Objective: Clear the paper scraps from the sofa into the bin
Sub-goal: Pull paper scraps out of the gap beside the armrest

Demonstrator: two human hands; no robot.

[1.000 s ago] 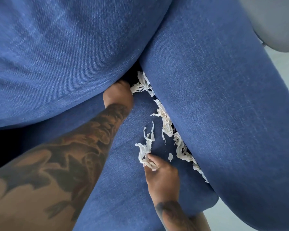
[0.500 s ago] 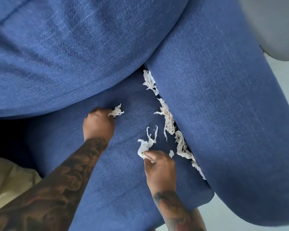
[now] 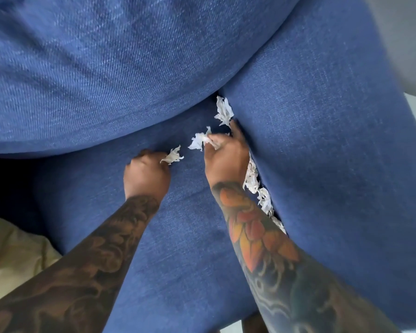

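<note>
1. Sofa [image 3: 190, 248] fills my view, blue denim-like fabric: its seat cushion lies under both hands, the back cushion [image 3: 106, 68] bulges beyond them, and the armrest [image 3: 334, 164] runs along my right hand's outer side.
2. My left hand [image 3: 146, 175] rests knuckles-up on the seat, fingers curled tight round a scrap [image 3: 172, 157] that pokes out toward the right hand.
3. My right hand [image 3: 226, 159] sits just beside it, against the armrest seam, thumb and fingers pinching a second scrap [image 3: 198, 141]; one finger stretches into the crevice.
4. Loose paper scraps [image 3: 252, 177] line that seam beside my right wrist and forearm.
5. One crumpled scrap [image 3: 223, 111] sits just past my right fingertips, at the corner where the cushions meet.
</note>
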